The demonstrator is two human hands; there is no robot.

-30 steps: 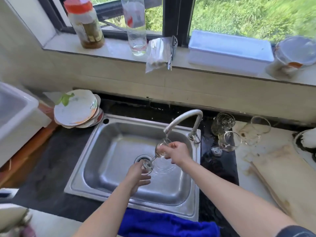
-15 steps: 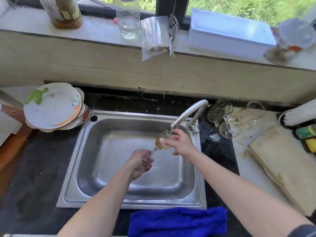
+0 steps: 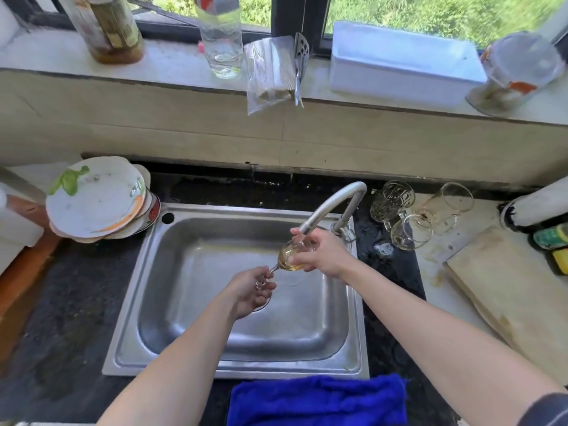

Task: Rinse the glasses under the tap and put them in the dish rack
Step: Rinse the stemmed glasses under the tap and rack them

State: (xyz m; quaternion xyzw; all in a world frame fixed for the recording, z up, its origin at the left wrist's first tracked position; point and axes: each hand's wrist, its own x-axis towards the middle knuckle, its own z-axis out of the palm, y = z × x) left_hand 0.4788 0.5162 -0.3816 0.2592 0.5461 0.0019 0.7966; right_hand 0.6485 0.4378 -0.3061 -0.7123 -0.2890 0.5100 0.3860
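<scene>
Stemmed glass (image 3: pixel 290 257) is in both our hands over the sink (image 3: pixel 215 368). It is tilted so that its bowl points up toward the mouth of the tap (image 3: pixel 333 202) and its stem slopes down to the left. A yellowish tint shows in the bowl.

Our right hand (image 3: pixel 327 256) has its fingers curled round the bowl, with the thumb along the upper side by the rim, right at the spout. Our left hand (image 3: pixel 250 292) is lower and nearer to us. Its fingers and thumb are bent round the stem and foot, which show only in part between them. We cannot tell whether water is running.

We hold the glass above the right half of the basin, toward the back edge and clear of the steel. On the counter just right of the tap, near the back edge, sit three more glasses (image 3: pixel 412 233), close together. A stack of plates (image 3: pixel 95 201) sits just beside the sink's back left corner. A blue cloth (image 3: pixel 316 401) lies on the counter at the sink's front edge. A wooden board (image 3: pixel 516 290) lies along the counter's right edge.
</scene>
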